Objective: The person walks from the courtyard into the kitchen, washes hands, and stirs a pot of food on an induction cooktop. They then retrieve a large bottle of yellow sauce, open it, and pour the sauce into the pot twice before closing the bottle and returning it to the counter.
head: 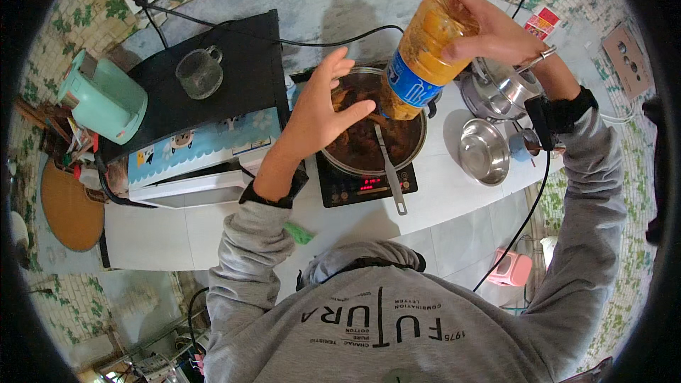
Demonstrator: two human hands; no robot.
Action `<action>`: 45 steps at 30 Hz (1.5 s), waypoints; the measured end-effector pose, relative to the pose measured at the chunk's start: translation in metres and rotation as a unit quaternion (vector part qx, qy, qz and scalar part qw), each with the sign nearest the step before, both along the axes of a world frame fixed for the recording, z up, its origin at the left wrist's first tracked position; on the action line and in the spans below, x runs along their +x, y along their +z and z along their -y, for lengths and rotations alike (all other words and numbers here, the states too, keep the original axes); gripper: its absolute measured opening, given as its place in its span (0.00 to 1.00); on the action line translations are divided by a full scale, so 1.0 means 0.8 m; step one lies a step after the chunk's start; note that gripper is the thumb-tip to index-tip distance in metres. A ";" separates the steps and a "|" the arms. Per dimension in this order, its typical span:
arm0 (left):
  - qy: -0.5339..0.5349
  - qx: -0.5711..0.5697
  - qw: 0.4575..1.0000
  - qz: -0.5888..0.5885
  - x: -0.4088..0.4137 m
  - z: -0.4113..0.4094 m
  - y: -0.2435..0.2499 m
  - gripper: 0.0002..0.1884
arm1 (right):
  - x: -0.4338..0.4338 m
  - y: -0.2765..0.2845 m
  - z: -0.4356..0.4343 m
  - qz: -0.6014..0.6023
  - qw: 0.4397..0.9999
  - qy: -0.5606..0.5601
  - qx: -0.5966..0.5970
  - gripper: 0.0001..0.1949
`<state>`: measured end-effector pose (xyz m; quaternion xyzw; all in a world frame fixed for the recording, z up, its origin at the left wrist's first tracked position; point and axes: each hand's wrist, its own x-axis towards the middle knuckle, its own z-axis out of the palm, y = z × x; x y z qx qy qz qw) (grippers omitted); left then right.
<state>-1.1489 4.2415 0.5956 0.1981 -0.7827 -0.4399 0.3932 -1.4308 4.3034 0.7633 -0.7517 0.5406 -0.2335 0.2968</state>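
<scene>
My right hand (484, 29) grips a large clear plastic bottle (420, 53) with a blue label and orange-yellow contents. It is tilted, its lower end over the right side of a metal pan (420, 157). Whether anything flows from the bottle cannot be seen. To its left, my left hand (324, 106) is held above the pan, fingers apart and with nothing in it. Dark brown food in sauce (351, 146) fills the pan, partly hidden by hand and bottle. A long-handled metal utensil (392, 175) leans across the pan's front rim. Beneath is an induction cooker (340, 194) with lit red digits.
On the right stand a steel bowl (484, 151), a steel pot (497, 90) and a blue cup (523, 144). At left, a glass mug (199, 74) and mint-green kettle (104, 98) sit on a black-topped appliance (247, 72). A black power cord (330, 42) runs behind the pan.
</scene>
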 end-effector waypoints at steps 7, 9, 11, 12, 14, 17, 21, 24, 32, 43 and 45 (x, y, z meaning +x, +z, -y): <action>-0.009 -0.096 0.995 -0.009 -0.065 0.038 0.035 0.59 | 0.040 0.054 -0.002 -0.016 1.000 0.001 0.018 0.42; -0.019 -0.089 0.996 0.027 -0.085 0.041 0.050 0.67 | 0.027 0.055 0.012 -0.040 0.998 0.047 -0.020 0.42; -0.027 -0.119 0.992 0.028 -0.100 0.044 0.054 0.67 | 0.030 0.060 0.014 -0.051 0.997 0.052 -0.040 0.41; -0.045 -0.101 0.994 -0.006 -0.104 0.041 0.055 0.67 | 0.034 0.066 0.011 -0.071 0.995 0.044 -0.054 0.41; -0.080 -0.064 0.992 -0.072 -0.111 0.035 0.058 0.66 | 0.036 0.065 0.015 -0.084 0.992 0.046 -0.078 0.40; -0.076 -0.058 0.988 -0.121 -0.132 0.039 0.044 0.63 | 0.023 0.056 0.021 -0.072 0.987 0.087 -0.116 0.39; -0.045 -0.054 0.992 -0.108 -0.129 0.042 0.044 0.56 | 0.018 0.036 0.016 0.044 0.991 0.087 -0.093 0.45; -0.030 -0.080 0.992 -0.097 -0.113 0.043 0.058 0.49 | 0.004 0.020 0.011 0.076 0.993 0.036 -0.082 0.52; -0.025 -0.064 0.995 -0.070 -0.108 0.046 0.065 0.44 | -0.010 -0.056 0.016 0.138 0.983 0.006 -0.118 0.52; -0.035 0.000 0.999 -0.038 -0.092 0.052 0.058 0.47 | 0.000 -0.082 0.030 0.183 0.975 0.004 -0.127 0.49; -0.032 -0.003 0.999 -0.039 -0.091 0.052 0.059 0.46 | -0.003 -0.087 0.034 0.172 0.976 -0.003 -0.135 0.49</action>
